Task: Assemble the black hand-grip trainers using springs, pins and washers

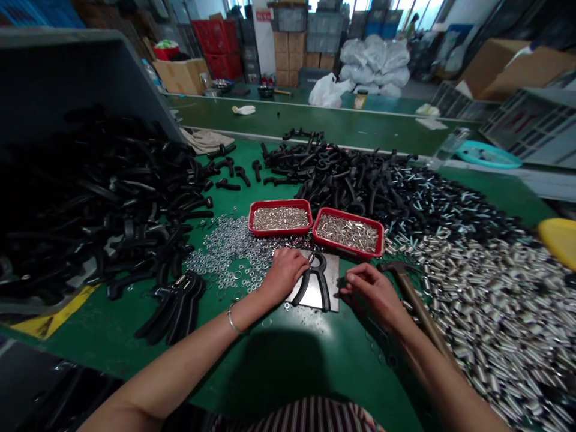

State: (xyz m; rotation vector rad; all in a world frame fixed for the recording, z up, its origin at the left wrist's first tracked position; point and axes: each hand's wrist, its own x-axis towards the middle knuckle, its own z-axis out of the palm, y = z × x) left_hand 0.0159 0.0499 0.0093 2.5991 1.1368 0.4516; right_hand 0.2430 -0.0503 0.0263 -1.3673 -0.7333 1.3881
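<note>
A black two-armed plastic handle (316,282) lies on a small grey metal plate (332,271) on the green table. My left hand (285,273) rests closed on the plate's left side, its fingers curled at the top of the handle. My right hand (375,292) sits just right of the plate, fingers pinched together; what they hold is too small to make out. A wooden-handled hammer (416,303) lies behind my right hand. Two red trays (279,206) (348,217) of small silver metal parts stand just beyond the plate.
Shiny washers (225,252) are scattered left of the plate. Big heaps of black handles (103,204) (346,174) lie left and beyond. Silver pins (490,300) cover the table at right. A few assembled handles (175,306) lie near left. A yellow object (560,240) sits far right.
</note>
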